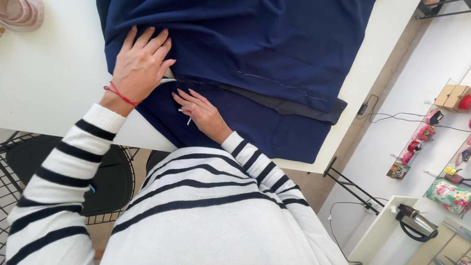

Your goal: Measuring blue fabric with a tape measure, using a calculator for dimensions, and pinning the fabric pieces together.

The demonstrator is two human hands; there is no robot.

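A dark navy garment (265, 44) lies spread over a white table (49, 83), with a black lining strip (294, 105) and a pale stitched line along a fold. My left hand (142, 61), with a red cord at its wrist, presses flat on the cloth near its left edge. A bit of grey metal (169, 76) peeks out beside its fingers. My right hand (203, 113) rests on the lower layer of cloth just below the fold, fingers stretched toward the left. It pinches a thin white stick (188, 119) at the thumb.
A black wire chair (105, 176) stands under the table at the left. Pink striped fabric (22, 14) sits at the table's far left corner. On the right are a cable on the tiled floor (387, 115), a shelf with small colourful items (422, 135) and a metal kettle (417, 223).
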